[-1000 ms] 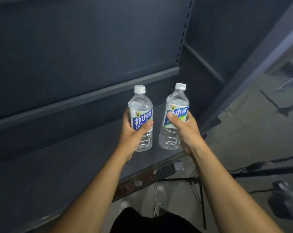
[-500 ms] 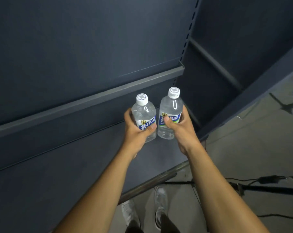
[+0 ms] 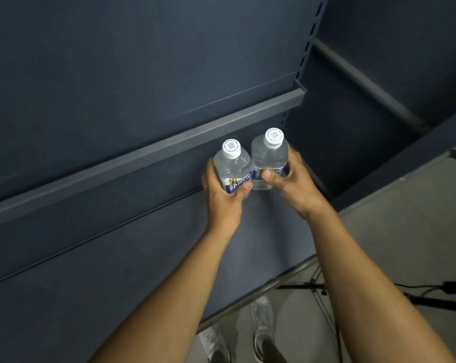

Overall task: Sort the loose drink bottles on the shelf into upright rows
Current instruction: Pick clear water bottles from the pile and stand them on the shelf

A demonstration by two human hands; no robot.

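Note:
Two clear drink bottles with white caps and blue-white labels stand upright side by side at the back right of the dark shelf. My left hand grips the left bottle around its label. My right hand grips the right bottle the same way. The bottles touch each other. Their bases are hidden by my hands, so I cannot tell whether they rest on the shelf board.
The upper shelf's front lip runs diagonally just behind the bottles. A slotted upright bounds the bay on the right. Below the shelf edge are grey floor, my shoes and tripod legs with cables.
Both hands have carried the bottles forward and deeper into the shelf, toward its back right corner. The bottles have come together until they touch, and I now look down on their caps.

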